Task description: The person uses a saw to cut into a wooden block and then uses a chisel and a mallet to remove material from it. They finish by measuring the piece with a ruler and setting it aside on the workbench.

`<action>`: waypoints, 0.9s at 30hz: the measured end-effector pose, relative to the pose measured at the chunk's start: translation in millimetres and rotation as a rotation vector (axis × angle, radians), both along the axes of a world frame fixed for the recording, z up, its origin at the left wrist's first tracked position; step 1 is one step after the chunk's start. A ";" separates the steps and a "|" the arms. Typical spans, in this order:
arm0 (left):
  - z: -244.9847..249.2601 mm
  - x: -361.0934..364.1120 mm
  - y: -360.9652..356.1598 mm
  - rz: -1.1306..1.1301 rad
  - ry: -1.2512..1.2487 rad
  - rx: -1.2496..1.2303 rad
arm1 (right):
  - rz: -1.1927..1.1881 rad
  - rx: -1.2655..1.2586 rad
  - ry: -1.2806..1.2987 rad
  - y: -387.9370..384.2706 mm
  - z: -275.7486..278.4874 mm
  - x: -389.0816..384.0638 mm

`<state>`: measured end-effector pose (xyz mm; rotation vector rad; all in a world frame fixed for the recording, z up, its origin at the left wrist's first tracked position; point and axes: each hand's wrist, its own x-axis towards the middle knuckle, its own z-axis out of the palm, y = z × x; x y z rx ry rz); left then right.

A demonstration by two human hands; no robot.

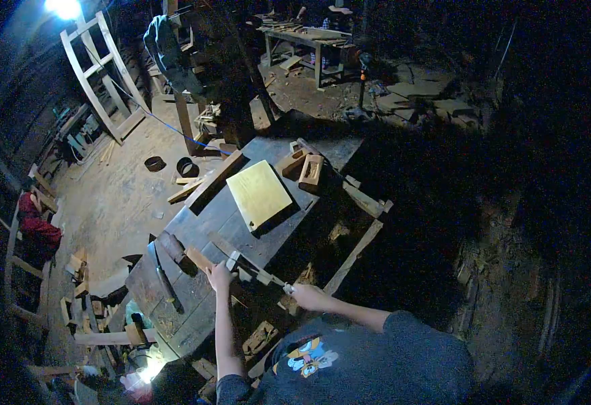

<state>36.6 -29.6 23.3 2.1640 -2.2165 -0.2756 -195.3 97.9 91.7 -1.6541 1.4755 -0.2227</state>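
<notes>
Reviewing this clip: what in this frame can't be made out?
- Head view: the tool between the left hand and right hand is too small and dim to identify. Whether either hand grips it is unclear.
- Head view: the right of the workshop is lost in darkness.
- Head view: the things on the far table are too small to name.

Clenched left hand (220,277) and right hand (307,295)

Woodworking workshop, workbench (208,223), lumber offcuts (79,270), wooden frame (100,67)
</notes>
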 end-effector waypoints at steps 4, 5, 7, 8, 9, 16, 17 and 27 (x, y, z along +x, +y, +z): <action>1.8 -1.9 2.0 0.034 -0.003 -0.001 | -0.037 -0.006 0.045 5.6 29.3 1.6; 1.6 -2.8 3.9 0.036 -0.004 0.001 | -0.064 -0.011 0.028 7.0 31.3 1.3; 5.1 -6.8 8.4 0.016 -0.028 -0.045 | -0.068 -0.040 0.046 9.8 30.0 0.4; -0.8 -6.4 7.9 0.019 -0.029 -0.045 | -0.074 -0.072 0.065 11.5 29.0 -0.5; -7.0 -7.7 7.7 0.025 -0.053 -0.110 | -0.072 -0.071 0.065 14.0 26.5 -1.9; -10.4 -7.6 7.8 0.053 -0.061 -0.167 | -0.393 -0.803 -0.206 0.8 -17.8 -12.5; -7.0 -8.0 7.9 0.047 -0.081 -0.166 | -0.444 -0.865 -0.195 -3.4 -7.1 -14.8; -2.3 -8.4 10.5 0.054 -0.050 -0.170 | -0.407 -0.542 -0.347 11.0 24.1 -24.9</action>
